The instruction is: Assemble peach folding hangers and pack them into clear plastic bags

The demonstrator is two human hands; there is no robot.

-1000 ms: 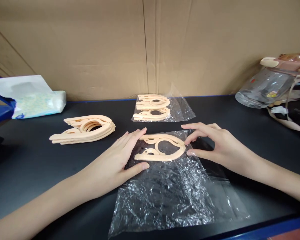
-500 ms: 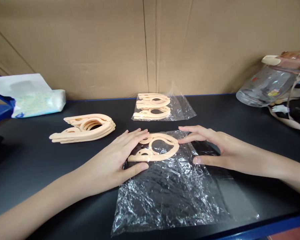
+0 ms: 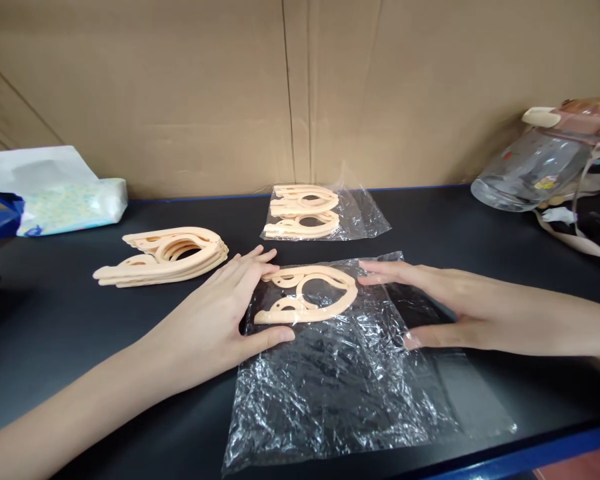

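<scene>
A beige folded clothes hanger (image 3: 330,313) lies flat inside a clear plastic bag (image 3: 330,400), near the bag's far end. My left hand (image 3: 235,300) rests at the bag's left edge beside the hanger, fingers stretched out and thumb on the film. On the other side, my right hand (image 3: 430,300) is open, its fingertips at the bag close to the hanger's rounded end and its thumb over the film. Left of my left hand is a stack of folded hangers (image 3: 200,267). Behind the bag lies another clear bag (image 3: 363,220) with folded hangers (image 3: 307,230) in it.
A packet of tissues (image 3: 75,207) sits at the back left of the black table (image 3: 40,333). At the right a clear bottle (image 3: 535,167) with a pinkish-brown lid and a strap leans over. A cardboard wall (image 3: 190,100) stands along the back edge.
My left hand has shifted slightly left, uncovering more of the hanger's left end. My right hand has moved slightly right, its thumb farther from the hanger.
</scene>
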